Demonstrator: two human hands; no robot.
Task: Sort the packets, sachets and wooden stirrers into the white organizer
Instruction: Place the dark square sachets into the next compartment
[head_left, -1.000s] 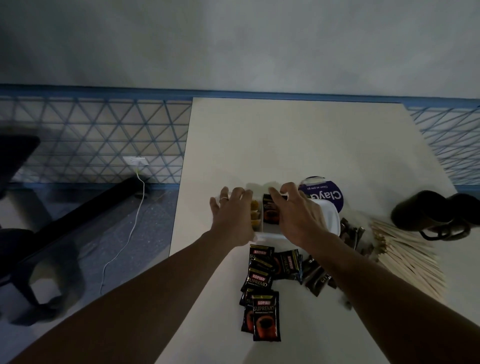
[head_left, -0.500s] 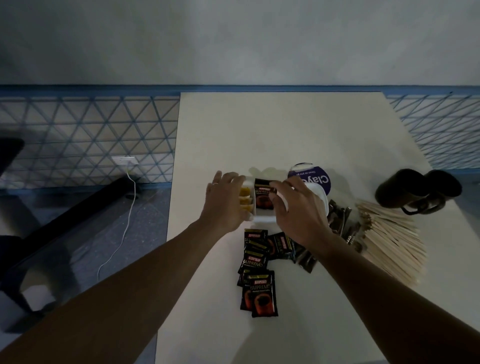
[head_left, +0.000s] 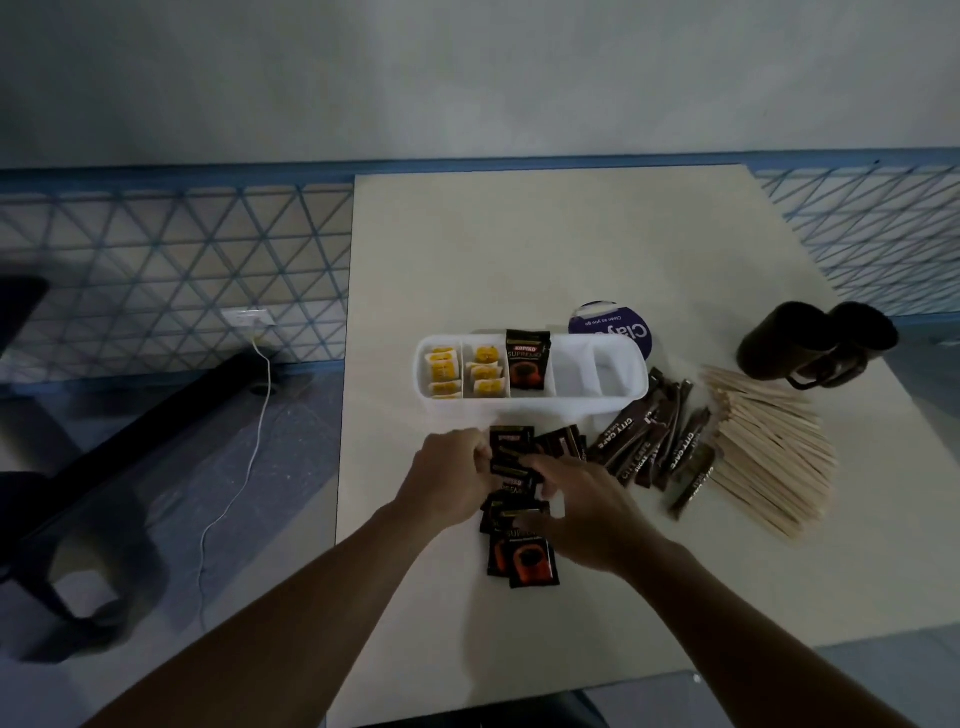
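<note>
Packets (head_left: 530, 561) lay heaped just in front of the white organizer (head_left: 519, 409), where left hand (head_left: 447, 480) and right hand (head_left: 582, 512) each pinched some.

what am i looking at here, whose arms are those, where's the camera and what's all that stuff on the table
There is no robot: a person wears one camera on the head, looking down at their own arms. The left hand and right hand both grip packets in a loose pile of black coffee packets on the pale table. Behind it stands a long white plastic organizer: small yellow sachets sit in its two left compartments, one upright black packet in the third. To the right lie brown stick sachets, flat wooden stirrers, two dark mugs and a round purple lid.
</note>
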